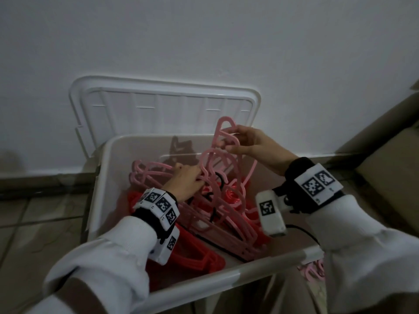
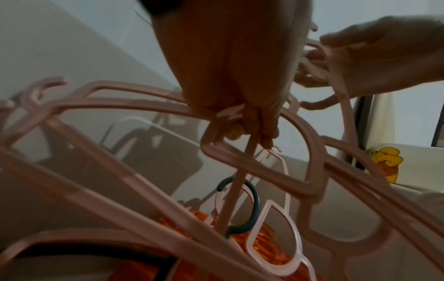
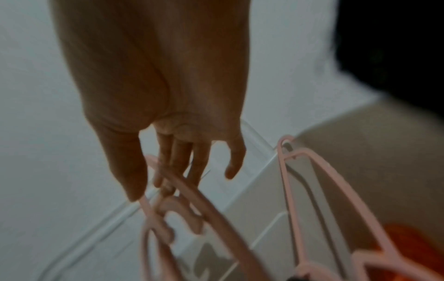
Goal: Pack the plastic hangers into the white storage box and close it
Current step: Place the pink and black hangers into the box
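One white storage box (image 1: 158, 288), one lid (image 1: 163, 103), two hands, many pink hangers (image 1: 226, 214), several red hangers (image 1: 195, 257)

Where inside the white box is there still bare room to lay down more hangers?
Bare floor shows at the near right corner of the white storage box, beside the pink hangers. The middle and left are crowded with pink hangers over red hangers, where the left hand and right hand grip hangers.

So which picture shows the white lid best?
The head view. There the whole lid stands open, leaning on the wall behind the box. The right wrist view shows only a blurry strip of its rim past the fingers. In the left wrist view I cannot pick the lid out for sure.
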{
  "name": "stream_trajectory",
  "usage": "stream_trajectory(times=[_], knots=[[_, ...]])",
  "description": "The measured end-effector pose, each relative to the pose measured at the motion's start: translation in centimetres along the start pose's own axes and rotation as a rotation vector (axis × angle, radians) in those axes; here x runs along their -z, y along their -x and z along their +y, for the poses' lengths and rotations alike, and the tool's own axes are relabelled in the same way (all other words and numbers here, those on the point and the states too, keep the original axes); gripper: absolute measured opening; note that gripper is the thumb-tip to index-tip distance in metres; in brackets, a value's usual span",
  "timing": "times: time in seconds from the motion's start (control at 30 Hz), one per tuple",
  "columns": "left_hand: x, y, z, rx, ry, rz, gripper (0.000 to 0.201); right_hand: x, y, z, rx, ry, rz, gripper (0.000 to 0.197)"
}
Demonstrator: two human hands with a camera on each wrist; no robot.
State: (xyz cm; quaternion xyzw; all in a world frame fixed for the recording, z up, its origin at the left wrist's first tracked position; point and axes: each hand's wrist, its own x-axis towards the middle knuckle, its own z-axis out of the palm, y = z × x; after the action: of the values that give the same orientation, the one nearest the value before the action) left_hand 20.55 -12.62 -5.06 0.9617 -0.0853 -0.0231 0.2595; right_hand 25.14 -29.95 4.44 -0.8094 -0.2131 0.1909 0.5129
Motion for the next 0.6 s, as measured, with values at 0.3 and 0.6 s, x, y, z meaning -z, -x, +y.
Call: stream_trajectory(times=[0.3, 0.6], knots=[[0.0, -0.4, -0.7, 0.145, 0.058, 0.074, 0.022, 2.6, 1.6, 4.9, -0.357, 0.619, -0.283, 0.037], [0.2, -0.5, -1.0, 0.149, 0.153, 0.114, 0.02, 3.3, 3.5, 5.1, -0.398, 0.317, -0.207, 0.018]])
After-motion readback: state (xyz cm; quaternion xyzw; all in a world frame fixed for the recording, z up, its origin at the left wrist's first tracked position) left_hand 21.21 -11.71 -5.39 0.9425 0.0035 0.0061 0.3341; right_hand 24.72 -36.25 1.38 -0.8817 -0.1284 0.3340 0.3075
